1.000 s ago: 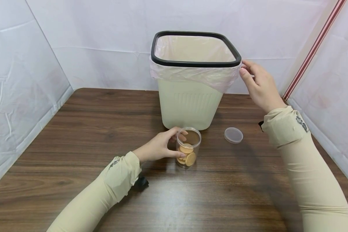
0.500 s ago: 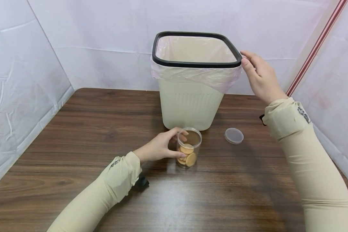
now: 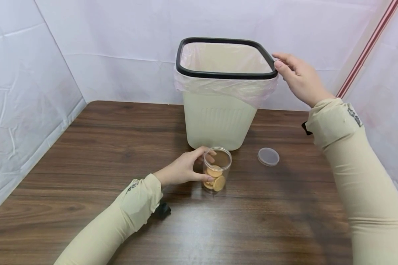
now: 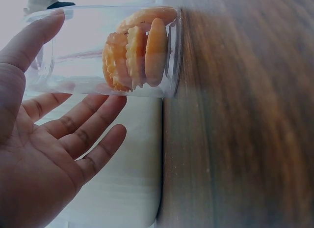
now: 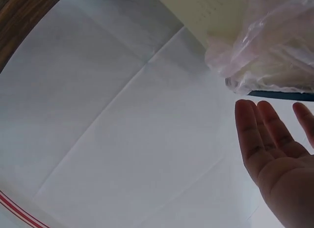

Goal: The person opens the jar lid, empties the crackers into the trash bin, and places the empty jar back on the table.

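Observation:
A clear plastic jar point(image 3: 223, 157) with no lid on it stands upright on the table. Several round yellow cookies point(image 4: 132, 56) lie in its lower part. My left hand point(image 3: 182, 168) holds the jar from the left, thumb on the near side and fingers on the far side. Beyond it stands a pale trash can point(image 3: 219, 117) with a black rim point(image 3: 225, 75) and a pinkish plastic bag point(image 5: 245, 46) folded over its edge. My right hand point(image 3: 300, 79) is at the rim's right side, fingers loosely extended; in the right wrist view its fingertips look slightly apart from the rim.
A round translucent lid point(image 3: 268, 157) lies flat on the table to the right of the jar. The dark wood table point(image 3: 103, 154) has white sheeting point(image 3: 119, 29) hung behind it and at both sides.
My right hand has shifted upward and toward the back along the trash can's right rim. The left hand and the jar have stayed put.

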A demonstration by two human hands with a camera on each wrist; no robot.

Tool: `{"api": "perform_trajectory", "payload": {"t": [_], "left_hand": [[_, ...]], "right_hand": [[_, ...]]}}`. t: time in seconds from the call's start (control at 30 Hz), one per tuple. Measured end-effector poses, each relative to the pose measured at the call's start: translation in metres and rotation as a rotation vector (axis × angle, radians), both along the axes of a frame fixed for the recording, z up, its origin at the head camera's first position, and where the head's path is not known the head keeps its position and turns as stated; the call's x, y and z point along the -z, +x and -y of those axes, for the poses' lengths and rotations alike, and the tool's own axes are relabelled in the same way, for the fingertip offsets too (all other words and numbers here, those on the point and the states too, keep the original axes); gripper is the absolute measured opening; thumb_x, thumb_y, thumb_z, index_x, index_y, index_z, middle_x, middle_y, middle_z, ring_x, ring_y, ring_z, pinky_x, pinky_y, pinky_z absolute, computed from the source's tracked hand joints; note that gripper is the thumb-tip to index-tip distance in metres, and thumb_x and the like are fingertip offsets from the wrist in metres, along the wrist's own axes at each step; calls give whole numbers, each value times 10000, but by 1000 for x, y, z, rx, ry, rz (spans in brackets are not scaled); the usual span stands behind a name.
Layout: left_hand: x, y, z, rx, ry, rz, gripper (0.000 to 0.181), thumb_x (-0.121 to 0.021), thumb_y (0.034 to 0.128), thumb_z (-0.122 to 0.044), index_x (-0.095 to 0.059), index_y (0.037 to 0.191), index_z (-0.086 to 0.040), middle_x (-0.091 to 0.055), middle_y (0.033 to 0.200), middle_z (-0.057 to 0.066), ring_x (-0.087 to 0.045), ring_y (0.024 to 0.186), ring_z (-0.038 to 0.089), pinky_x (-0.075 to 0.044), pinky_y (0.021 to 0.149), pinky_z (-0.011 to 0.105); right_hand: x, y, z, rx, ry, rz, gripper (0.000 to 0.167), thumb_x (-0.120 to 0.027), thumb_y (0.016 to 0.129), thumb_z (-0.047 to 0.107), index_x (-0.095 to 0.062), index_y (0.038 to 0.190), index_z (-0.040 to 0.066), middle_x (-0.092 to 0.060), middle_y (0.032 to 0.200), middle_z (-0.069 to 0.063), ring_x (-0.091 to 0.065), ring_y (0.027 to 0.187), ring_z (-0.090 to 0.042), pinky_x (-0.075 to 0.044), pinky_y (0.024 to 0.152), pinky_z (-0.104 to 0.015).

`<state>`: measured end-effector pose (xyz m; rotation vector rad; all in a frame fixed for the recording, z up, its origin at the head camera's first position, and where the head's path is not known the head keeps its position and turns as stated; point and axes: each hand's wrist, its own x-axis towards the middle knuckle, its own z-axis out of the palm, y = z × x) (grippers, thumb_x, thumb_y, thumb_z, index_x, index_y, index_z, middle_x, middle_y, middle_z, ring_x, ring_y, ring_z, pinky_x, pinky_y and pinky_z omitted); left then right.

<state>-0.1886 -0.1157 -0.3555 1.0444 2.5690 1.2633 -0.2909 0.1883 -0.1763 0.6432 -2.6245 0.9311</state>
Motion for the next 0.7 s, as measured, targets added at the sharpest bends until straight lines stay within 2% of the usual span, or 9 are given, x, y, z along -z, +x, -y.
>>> {"api": "perform_trajectory", "payload": {"t": [0.1,0.17,0.23,0.33,0.4,0.5,0.7], "left_hand": [[1,0,-1,0,-1,8,624,-795,791,-222,-474,1309,-87,-647,1198,118,-595,1067,225,-464,1000,418],[1,0,-1,-1,-5,11,626,-796,791,-228,-473,1311,-94,-646,1201,108,-593,1071,214,-463,1002,409],[1,1,-1,-2,-8,7,628,-797,789,-234,-474,1311,-100,-647,1201,102,-593,1073,207,-464,1002,399],[1,1,-2,-2,-9,11,634,-799,786,-233,-472,1314,-105,-648,1202,96,-592,1076,205,-462,1007,396],[2,0,-1,0,-3,9,635,-802,783,-228,-473,1311,-100,-650,1199,101,-592,1073,215,-461,1009,408],[2,0,-1,1,-1,10,635,-803,782,-225,-473,1310,-101,-651,1197,100,-592,1070,218,-459,1010,413],[1,1,-1,-1,-2,6,637,-800,783,-229,-473,1314,-101,-652,1197,99,-591,1065,215,-461,1003,415]], "right_hand": [[-3,-3,-4,-26,31,41,483,-357,1019,445,-435,1450,240,-463,1466,-98,-495,1103,-115,-384,885,-268],[-6,-4,-6,-44,45,68,481,-366,1017,445,-442,1445,239,-476,1445,-130,-488,1132,-134,-389,942,-337],[-10,-6,-7,-61,59,87,482,-381,1015,432,-447,1444,223,-466,1449,-151,-466,1225,-210,-367,1015,-452],[-16,-9,-10,-73,94,108,492,-406,1008,424,-451,1443,198,-414,1502,-128,-354,1389,-304,-258,1113,-579],[-20,-10,-11,-88,120,115,504,-420,1004,414,-449,1442,166,-349,1548,-92,-245,1459,-319,-186,1158,-586],[-25,-12,-12,-93,163,132,519,-427,999,421,-435,1452,168,-287,1577,-46,-167,1490,-281,-135,1189,-558],[-29,-12,-12,-99,197,154,527,-419,1003,417,-400,1471,177,-252,1586,-61,-141,1492,-305,-133,1183,-576]]}}
